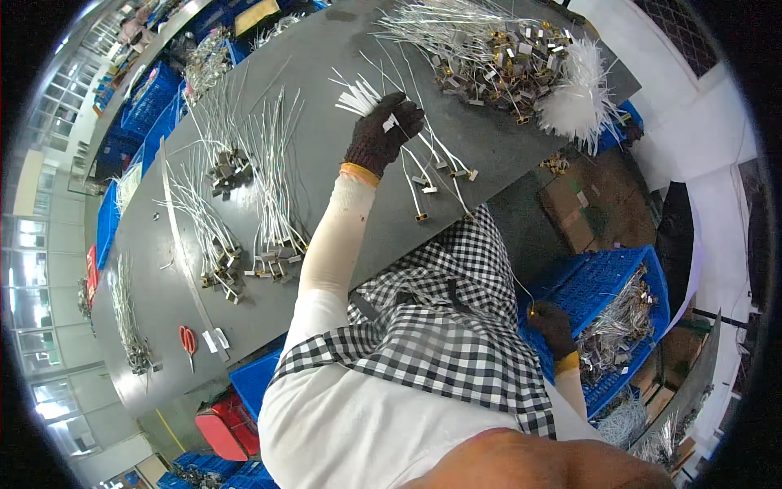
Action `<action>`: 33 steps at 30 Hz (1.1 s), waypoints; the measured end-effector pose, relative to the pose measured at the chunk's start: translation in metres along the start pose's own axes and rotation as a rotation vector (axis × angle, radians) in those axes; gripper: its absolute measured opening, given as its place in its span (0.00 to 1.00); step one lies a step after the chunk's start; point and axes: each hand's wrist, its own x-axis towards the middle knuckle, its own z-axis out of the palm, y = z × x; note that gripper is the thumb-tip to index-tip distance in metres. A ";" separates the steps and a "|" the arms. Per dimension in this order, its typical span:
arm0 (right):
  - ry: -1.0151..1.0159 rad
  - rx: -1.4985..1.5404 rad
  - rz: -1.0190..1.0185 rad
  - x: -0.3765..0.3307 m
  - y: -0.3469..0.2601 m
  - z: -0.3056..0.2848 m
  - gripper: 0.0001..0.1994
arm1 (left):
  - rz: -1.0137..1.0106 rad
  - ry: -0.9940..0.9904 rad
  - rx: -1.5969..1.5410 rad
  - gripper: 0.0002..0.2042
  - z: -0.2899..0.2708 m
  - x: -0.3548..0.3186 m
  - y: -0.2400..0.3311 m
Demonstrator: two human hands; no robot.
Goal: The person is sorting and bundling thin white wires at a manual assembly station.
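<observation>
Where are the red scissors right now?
In the head view, the red scissors lie lower left on the grey table, left of the lower end of the long strip.

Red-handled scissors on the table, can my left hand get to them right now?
Probably yes, though the left hand grips thin white pieces and wire bundles lie between. A bare strip of table along the near edge seems to leave a way round to the scissors.

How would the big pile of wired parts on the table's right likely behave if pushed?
The wires look thin and springy, so they'd probably bend. Heaped and overlapping, the wired parts could well drag each other along. Rolling seems unlikely, as the end blocks look boxy.
</observation>
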 end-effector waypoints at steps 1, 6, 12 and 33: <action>-0.003 0.022 -0.028 0.001 0.001 0.001 0.15 | 0.057 -0.047 0.131 0.15 0.001 -0.006 -0.005; 0.024 -0.138 -0.003 0.044 -0.037 0.042 0.15 | -0.203 -0.173 -0.116 0.16 -0.016 -0.019 -0.031; -0.001 0.151 -0.303 0.124 -0.117 0.118 0.22 | 0.111 -0.480 1.339 0.18 0.049 -0.102 -0.048; -0.145 0.402 -0.288 0.159 -0.229 0.170 0.26 | 0.196 -0.142 1.054 0.16 0.019 -0.083 -0.038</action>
